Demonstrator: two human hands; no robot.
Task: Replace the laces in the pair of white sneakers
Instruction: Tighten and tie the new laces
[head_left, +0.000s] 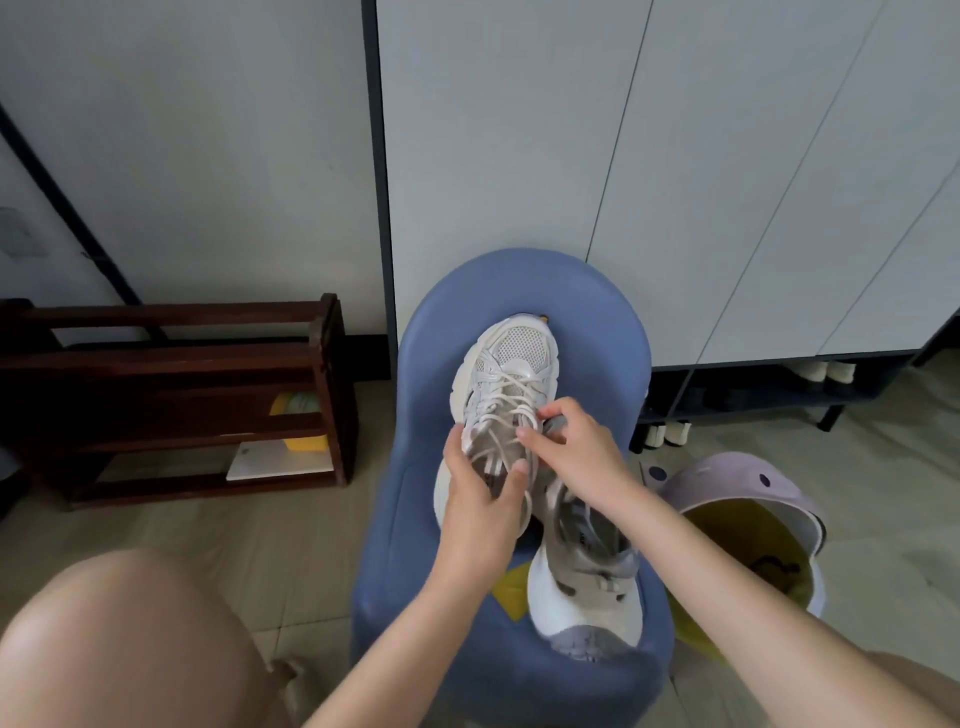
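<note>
Left hand (480, 499) grips the near part of the laced sneaker (506, 384), thumb on its tongue area and fingers wrapped round its left side. Right hand (576, 457) pinches the cream lace (511, 410) at the upper eyelets, thumb and forefinger closed on a strand (exact strand hard to tell). That sneaker lies toe pointing away from the person, on the seat of the blue stool (587, 322), laces crossed loosely over the tongue. Second sneaker (582, 566) lies on the same stool, nearer the person and right of the first, partly under the right forearm, its toe toward the stool's near edge; whether it is laced cannot be told. A yellow patch (506, 592) shows on the stool beside it. Right of the stool, a pale purple bin (748, 483) with yellow inside stands on the floor. Left of the stool, a dark wooden rack (171, 395) against the wall. Behind the stool, grey cabinet doors (727, 156), with shoes (826, 373) tucked under them. A bare knee (130, 639) sits left of the stool, nearest the camera.
</note>
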